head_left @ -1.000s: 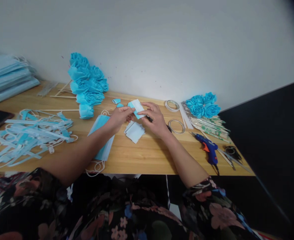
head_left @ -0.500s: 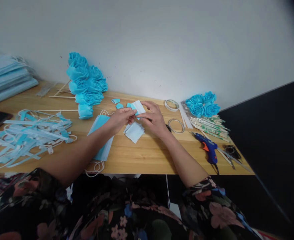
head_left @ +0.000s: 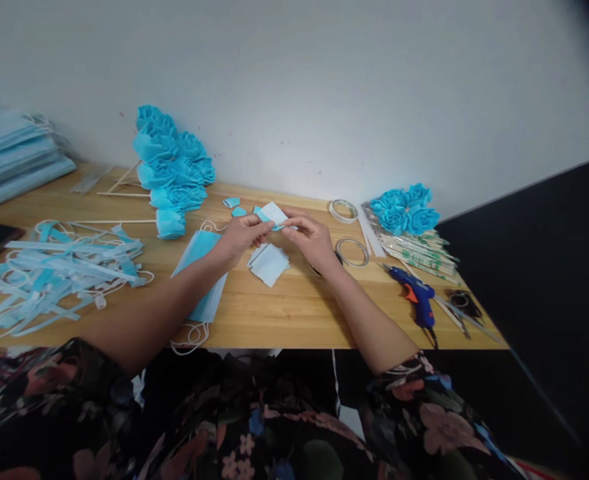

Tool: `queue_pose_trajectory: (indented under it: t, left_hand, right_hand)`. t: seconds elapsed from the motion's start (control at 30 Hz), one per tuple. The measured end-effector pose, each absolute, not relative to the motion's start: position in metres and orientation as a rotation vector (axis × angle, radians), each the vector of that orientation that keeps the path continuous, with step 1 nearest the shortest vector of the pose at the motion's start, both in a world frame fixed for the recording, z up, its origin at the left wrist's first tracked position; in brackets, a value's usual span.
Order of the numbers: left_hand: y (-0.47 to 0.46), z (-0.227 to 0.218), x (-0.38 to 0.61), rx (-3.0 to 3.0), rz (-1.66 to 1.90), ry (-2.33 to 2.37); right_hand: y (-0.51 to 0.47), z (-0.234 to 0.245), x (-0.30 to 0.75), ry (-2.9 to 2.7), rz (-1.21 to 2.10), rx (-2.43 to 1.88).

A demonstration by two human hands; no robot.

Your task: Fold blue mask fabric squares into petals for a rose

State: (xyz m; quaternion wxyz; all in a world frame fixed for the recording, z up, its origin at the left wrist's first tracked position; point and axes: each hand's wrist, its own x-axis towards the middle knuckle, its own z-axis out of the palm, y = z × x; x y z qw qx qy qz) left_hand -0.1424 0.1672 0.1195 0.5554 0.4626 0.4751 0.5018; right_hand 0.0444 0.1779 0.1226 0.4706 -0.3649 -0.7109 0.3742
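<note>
A small pale-blue square of mask fabric (head_left: 273, 213) is held between both hands above the table. My left hand (head_left: 245, 235) pinches its lower left edge. My right hand (head_left: 309, 235) has thumb and finger closed on its lower right edge, which looks turned up and bluer there. Just below the hands lies a small stack of similar fabric squares (head_left: 269, 265). Cut blue pieces (head_left: 231, 202) rest behind my left hand. A whole blue face mask (head_left: 208, 293) lies partly under my left forearm.
Blue fabric flowers (head_left: 174, 167) on sticks stand at the back left, with more flowers (head_left: 407, 209) at the right. Cut strips and ear loops (head_left: 69, 273) heap at the left. Tape rolls (head_left: 353, 252) and a blue glue gun (head_left: 417, 293) lie to the right. Packed masks (head_left: 19, 157) fill the far left.
My right hand's fingers have come down from the square's upper right side to its lower edge, and that edge is now bent up. My left hand has hardly moved.
</note>
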Motion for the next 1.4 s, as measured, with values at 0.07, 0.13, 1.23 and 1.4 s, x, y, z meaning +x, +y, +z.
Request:
queue_pose_trajectory:
  t: [0.07,0.13,1.23,1.4]
  left_hand:
    - [0.1664,0.1210,-0.1417,1.114,1.175,1.138]
    - [0.1655,0.1225,-0.1410,1.118,1.170,1.152]
    - [0.1640,0.1248,-0.1419,1.272,1.167,1.119]
    - [0.1636,0.1249,-0.1410,1.314,1.137,1.112]
  right_hand:
    - [0.1781,0.1224,0.0428,-1.679,0.970,-0.941]
    - [0.1783,0.1224,0.0418,-1.640,0.995,-0.993]
    - [0.1763,0.1243,0.0401,-1.487,1.308,-0.951]
    - [0.1756,0.1235,0.0394,-1.459,1.339,-0.924]
